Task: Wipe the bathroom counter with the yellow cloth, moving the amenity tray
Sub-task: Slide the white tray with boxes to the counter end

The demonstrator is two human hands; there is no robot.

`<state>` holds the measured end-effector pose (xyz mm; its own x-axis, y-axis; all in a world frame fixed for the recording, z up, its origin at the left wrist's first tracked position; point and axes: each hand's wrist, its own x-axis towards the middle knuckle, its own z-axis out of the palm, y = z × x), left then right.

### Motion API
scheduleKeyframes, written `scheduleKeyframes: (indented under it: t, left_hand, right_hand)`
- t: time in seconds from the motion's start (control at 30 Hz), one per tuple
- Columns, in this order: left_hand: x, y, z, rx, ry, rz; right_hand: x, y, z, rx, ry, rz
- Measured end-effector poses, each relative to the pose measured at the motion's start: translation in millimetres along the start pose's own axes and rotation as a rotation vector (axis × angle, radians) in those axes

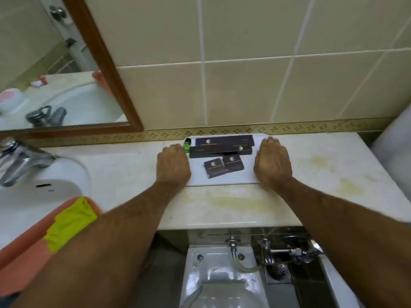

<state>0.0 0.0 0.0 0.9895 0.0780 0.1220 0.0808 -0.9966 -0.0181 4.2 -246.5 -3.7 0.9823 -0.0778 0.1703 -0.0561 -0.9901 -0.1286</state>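
In the head view, the left hand [173, 163] covers the left edge of the flat white rectangular amenity tray [222, 180], which sits on the beige marble bathroom counter [133, 174] against the wall, and the right hand [272, 163] covers its right edge; both clasp the tray. The crumpled yellow cloth [69, 223] lies partly hidden behind the left forearm, over an orange fabric. The dark amenity boxes [224, 143] carry gold logos, their writing too blurred to read. A small green item [186, 146] is half hidden by the left fingers.
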Motion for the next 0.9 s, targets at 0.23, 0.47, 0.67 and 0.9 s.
scheduleKeyframes:
  t: [0.23, 0.47, 0.67, 0.9]
  left_hand:
    - [8, 6, 22, -0.056, -0.079, -0.207]
    - [10, 4, 10, -0.011, -0.091, -0.094]
    - [25, 49, -34, 0.019, -0.002, 0.103]
    - [48, 194, -61, 0.146, -0.010, 0.397]
  right_hand:
    - [18, 16, 16, 0.085, -0.080, 0.354]
    - [20, 28, -7, 0.141, -0.107, 0.279]
    - [-11, 88, -61, 0.328, -0.039, 0.492]
    - [-84, 199, -92, 0.482, 0.042, 0.821]
